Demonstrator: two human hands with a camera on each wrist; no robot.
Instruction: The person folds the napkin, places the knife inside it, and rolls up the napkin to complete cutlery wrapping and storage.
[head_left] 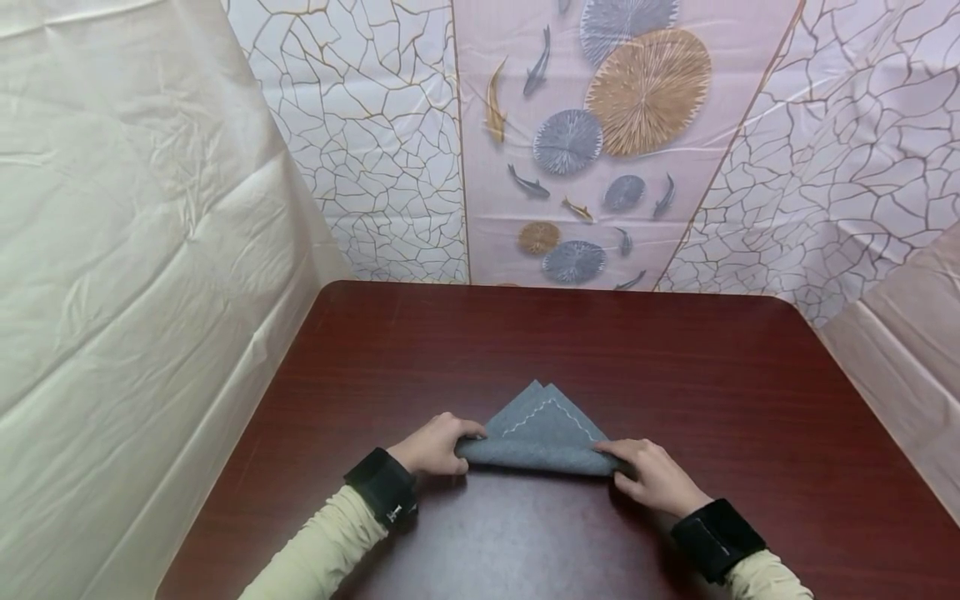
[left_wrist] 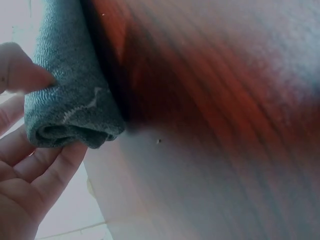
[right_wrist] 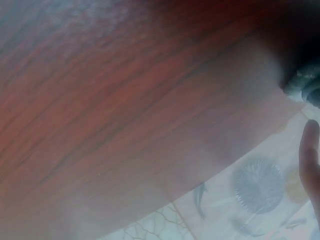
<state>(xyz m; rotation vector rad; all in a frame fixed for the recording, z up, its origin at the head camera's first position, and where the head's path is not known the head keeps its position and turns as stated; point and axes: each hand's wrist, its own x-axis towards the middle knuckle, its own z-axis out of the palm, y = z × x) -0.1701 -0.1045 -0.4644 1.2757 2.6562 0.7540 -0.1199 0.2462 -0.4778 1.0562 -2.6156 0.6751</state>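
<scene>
A blue-grey cloth (head_left: 551, 425) with white wavy stitching lies mid-table. Its near side is rolled into a thick tube, while the far part forms a flat triangle with two tips pointing away. My left hand (head_left: 438, 446) grips the left end of the roll. In the left wrist view, the thumb presses on top of the cloth (left_wrist: 70, 65) and the other fingers lie beneath; the spiral end shows. At the roll's right end, my right hand (head_left: 656, 475) holds the cloth between thumb and fingers. The right wrist view catches only a finger (right_wrist: 310, 150) beside the cloth's end (right_wrist: 302, 82).
The dark red-brown wooden table (head_left: 555, 333) has rounded far corners. A patterned curtain (head_left: 570, 142) hangs behind it, with a plain cream sheet (head_left: 150, 250) along the left and another sheet (head_left: 907, 358) at the right. Black bands wrap both wrists.
</scene>
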